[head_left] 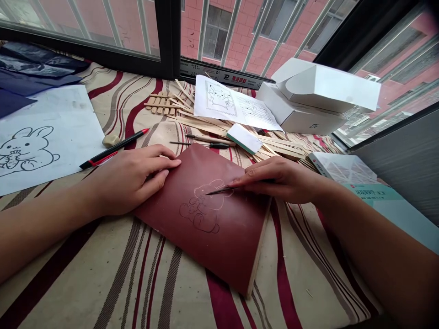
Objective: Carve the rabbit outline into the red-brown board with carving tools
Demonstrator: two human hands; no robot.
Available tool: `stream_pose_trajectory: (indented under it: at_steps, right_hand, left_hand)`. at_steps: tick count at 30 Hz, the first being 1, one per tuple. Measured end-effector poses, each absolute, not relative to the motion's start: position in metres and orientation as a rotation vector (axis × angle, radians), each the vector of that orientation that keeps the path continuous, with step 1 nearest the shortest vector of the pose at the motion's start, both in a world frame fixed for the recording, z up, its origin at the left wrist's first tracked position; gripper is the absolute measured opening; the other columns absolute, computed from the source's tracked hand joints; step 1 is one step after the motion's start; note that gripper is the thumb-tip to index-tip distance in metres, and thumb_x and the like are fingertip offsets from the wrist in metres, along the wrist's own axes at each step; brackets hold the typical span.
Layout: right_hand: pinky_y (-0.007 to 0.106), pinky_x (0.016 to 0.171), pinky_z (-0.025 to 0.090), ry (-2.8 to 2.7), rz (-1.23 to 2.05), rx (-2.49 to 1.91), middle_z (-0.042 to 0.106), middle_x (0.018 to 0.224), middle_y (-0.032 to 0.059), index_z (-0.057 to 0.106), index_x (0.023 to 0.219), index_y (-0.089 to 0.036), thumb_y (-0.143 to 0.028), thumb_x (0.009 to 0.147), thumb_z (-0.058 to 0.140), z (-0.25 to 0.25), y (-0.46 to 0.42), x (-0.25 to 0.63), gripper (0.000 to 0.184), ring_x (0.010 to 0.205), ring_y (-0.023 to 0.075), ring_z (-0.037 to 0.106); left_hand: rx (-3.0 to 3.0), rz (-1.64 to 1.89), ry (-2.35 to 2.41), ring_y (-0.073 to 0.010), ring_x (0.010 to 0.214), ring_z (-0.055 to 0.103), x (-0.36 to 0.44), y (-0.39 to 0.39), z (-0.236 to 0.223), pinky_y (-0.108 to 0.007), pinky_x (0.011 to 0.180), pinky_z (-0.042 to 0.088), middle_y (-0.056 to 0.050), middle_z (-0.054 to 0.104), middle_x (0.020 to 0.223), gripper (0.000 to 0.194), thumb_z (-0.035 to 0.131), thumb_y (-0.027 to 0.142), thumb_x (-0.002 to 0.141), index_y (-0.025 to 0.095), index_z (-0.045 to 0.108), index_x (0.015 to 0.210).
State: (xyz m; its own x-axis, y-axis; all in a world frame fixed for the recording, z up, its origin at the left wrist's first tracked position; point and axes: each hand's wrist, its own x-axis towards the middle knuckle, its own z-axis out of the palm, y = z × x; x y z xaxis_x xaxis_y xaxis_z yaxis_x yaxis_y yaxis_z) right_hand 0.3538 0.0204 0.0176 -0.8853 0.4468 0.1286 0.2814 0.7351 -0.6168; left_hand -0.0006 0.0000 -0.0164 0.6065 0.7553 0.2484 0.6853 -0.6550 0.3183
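Observation:
A dark red carving block point(219, 242) with a pale side edge lies tilted on the striped cloth point(82, 256). A pale traced outline of a rabbit point(202, 208) marks its surface. My left hand point(132, 178) rests flat on the block's upper left corner, holding nothing. My right hand point(277, 178) grips a slim carving tool point(219, 191), whose metal tip touches the outline near the rabbit's head.
Left of the block lies a rabbit drawing on white paper point(37, 151), next to a red-and-black pen point(113, 148). Beyond are several loose wooden sticks point(164, 104), a printed cartoon sheet point(233, 103), white boxes point(318, 96), and a window frame point(168, 41).

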Motion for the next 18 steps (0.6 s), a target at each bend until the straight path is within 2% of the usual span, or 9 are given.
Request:
stream_pose_trajectory:
  at_steps: [4, 14, 18]
  right_hand:
    - [0.018, 0.081, 0.057, -2.666, 0.866, -0.552, 0.084, 0.109, 0.0076, 0.079, 0.132, -0.020, -0.015, 0.104, 0.062, 0.0168, 0.0202, 0.3538, 0.033, 0.090, 0.0103, 0.077]
    - [0.019, 0.078, 0.056, -2.680, 0.852, -0.558, 0.083, 0.103, 0.0078, 0.079, 0.132, -0.019, -0.014, 0.104, 0.061, 0.0179, 0.0206, 0.3532, 0.034, 0.086, 0.0101, 0.074]
    - [0.018, 0.077, 0.056, -2.682, 0.848, -0.546, 0.083, 0.102, 0.0076, 0.079, 0.132, -0.018, -0.015, 0.104, 0.061, 0.0173, 0.0222, 0.3540, 0.033, 0.085, 0.0098, 0.074]
  left_hand:
    - [2.630, 0.532, 1.212, -0.0276, 0.118, 0.070, -0.0011, 0.0004, -0.0164, -0.037, 0.103, 0.054, -0.007, 0.071, 0.137, 0.051, 0.035, 0.039, 0.106, 0.024, 0.076, 0.131]
    - [2.623, 0.525, 1.210, -0.0296, 0.118, 0.070, -0.0012, 0.0009, -0.0166, -0.040, 0.105, 0.055, -0.009, 0.071, 0.138, 0.050, 0.037, 0.038, 0.104, 0.023, 0.076, 0.132]
    - [2.629, 0.519, 1.210, -0.0280, 0.118, 0.070, -0.0008, 0.0002, -0.0162, -0.038, 0.107, 0.054, -0.008, 0.071, 0.138, 0.051, 0.036, 0.038, 0.105, 0.022, 0.076, 0.132]
